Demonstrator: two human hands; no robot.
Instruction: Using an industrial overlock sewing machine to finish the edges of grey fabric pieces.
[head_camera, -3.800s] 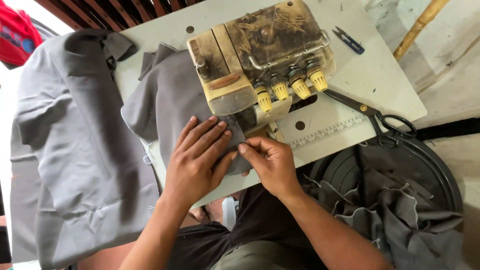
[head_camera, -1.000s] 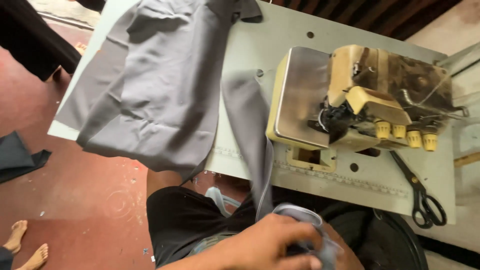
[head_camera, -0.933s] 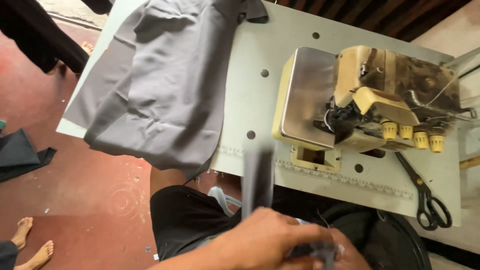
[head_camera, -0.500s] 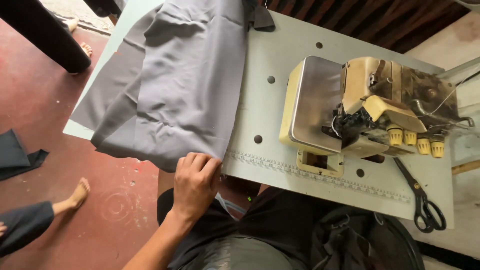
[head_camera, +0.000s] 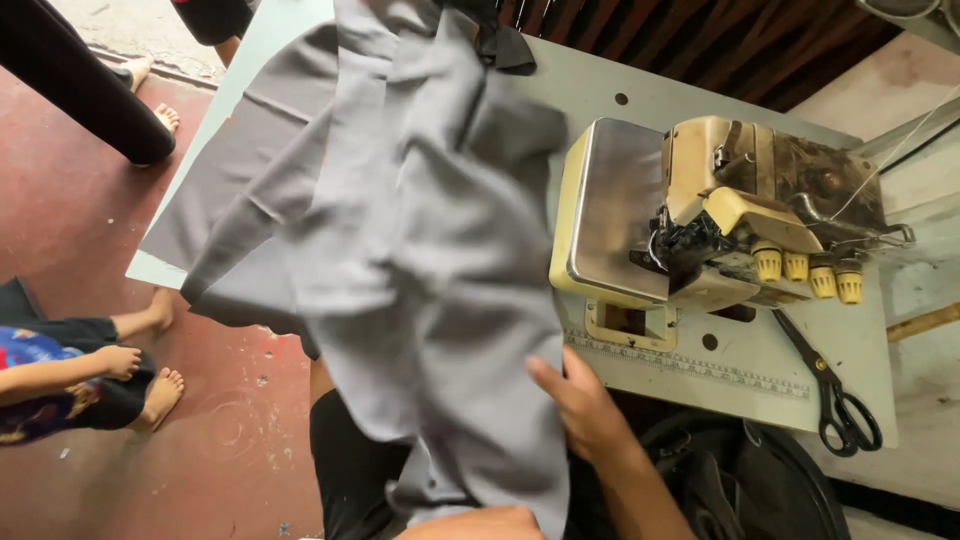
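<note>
A large grey fabric (head_camera: 430, 260) is lifted off the pale sewing table (head_camera: 640, 95) and hangs toward me, covering my lap. My right hand (head_camera: 588, 408) grips its right edge near the table's front, thumb on top and fingers tucked behind the cloth. Only a sliver of my left hand (head_camera: 470, 523) shows at the bottom edge, under the hanging cloth, so its grip is hidden. A worn yellow overlock machine (head_camera: 720, 215) stands on the table just right of the fabric, apart from both hands.
Black scissors (head_camera: 838, 400) lie at the table's right front corner. A measuring strip (head_camera: 690, 362) runs along the front edge. Dark cloth (head_camera: 740, 480) is heaped at lower right. A person's black-clad leg (head_camera: 85, 90) and a seated person (head_camera: 70, 375) are on the red floor at left.
The grey fabric, lying flat on the table with my left hand on its edge, has been pulled up and toward me. My right hand has come in and taken its right edge.
</note>
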